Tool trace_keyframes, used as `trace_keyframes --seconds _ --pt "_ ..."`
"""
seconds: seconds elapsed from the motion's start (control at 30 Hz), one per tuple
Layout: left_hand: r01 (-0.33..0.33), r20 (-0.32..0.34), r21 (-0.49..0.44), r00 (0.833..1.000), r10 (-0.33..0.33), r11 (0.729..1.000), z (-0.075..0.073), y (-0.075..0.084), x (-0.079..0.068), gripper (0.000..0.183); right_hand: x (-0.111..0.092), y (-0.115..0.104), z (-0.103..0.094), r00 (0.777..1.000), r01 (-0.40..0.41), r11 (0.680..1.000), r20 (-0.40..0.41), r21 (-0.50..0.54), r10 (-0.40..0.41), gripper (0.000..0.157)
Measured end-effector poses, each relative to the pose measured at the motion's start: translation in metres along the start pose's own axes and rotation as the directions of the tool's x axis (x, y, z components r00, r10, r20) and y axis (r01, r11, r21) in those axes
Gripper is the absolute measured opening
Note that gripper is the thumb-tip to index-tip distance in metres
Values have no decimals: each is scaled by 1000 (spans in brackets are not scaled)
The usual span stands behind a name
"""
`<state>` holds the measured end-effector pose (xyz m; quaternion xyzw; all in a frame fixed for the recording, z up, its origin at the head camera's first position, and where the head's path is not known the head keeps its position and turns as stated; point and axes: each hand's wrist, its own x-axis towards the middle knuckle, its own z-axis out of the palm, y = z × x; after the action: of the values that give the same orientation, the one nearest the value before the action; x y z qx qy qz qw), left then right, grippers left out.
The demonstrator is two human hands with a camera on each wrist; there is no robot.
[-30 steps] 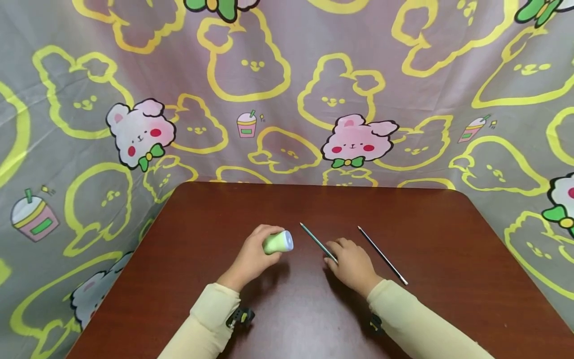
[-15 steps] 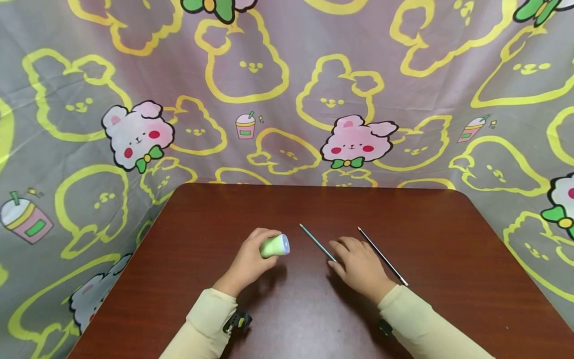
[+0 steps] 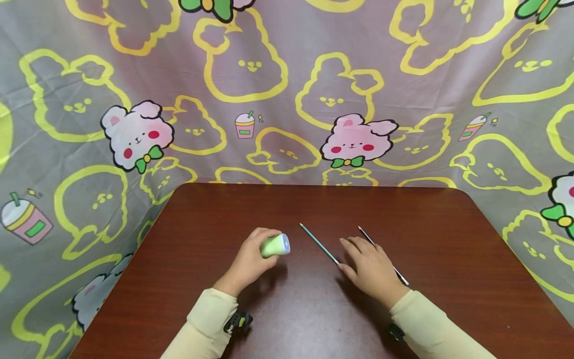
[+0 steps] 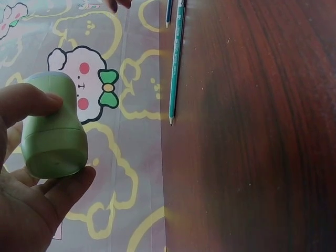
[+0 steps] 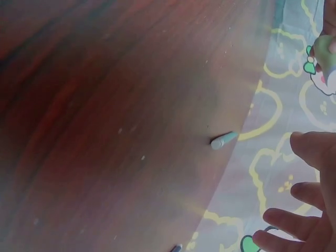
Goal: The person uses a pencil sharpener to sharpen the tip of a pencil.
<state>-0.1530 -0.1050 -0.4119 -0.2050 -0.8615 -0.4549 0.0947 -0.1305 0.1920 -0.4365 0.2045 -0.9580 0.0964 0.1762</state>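
Observation:
My left hand (image 3: 246, 262) grips a small green pencil sharpener (image 3: 274, 246) with a waisted body and a pale end face that has a small hole. Thumb and fingers wrap the sharpener (image 4: 55, 131) in the left wrist view, its green base toward the camera. A teal pencil (image 3: 317, 242) lies slanted on the table between the hands. Over the table, my right hand (image 3: 374, 269) has its fingers spread and holds nothing; its thumb is by the teal pencil's near end (image 5: 224, 140). That hand partly hides a dark pencil (image 3: 400, 275) with a white end.
The brown table (image 3: 251, 204) has rounded far corners. A patterned curtain (image 3: 278, 65) hangs behind it and along both sides. A dark wrist strap (image 3: 239, 321) shows below the left sleeve.
My right hand has moved right, away from the teal pencil's near end, and now covers part of the dark pencil. The left hand with the sharpener has shifted slightly left.

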Motion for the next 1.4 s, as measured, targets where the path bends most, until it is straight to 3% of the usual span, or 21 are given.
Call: trace_keyframes --seconds 0.23,0.63,1.0,1.4 --pt "-4 -2 3 1000 4 1000 -1 0 0 52 -8 10 -6 1000 -25 1000 -10 -13 25 63" --pt "-25 -22 16 999 26 1000 -2 2 -1 52 -20 22 -19 989 -145 989 17 24 144 63" --pt "-19 -15 22 1000 20 1000 -2 3 -2 51 -37 36 -28 960 -271 962 86 42 267 64" --pt "-3 -5 25 1000 3 1000 -3 6 -4 51 -50 51 -28 931 -348 936 140 57 337 66"
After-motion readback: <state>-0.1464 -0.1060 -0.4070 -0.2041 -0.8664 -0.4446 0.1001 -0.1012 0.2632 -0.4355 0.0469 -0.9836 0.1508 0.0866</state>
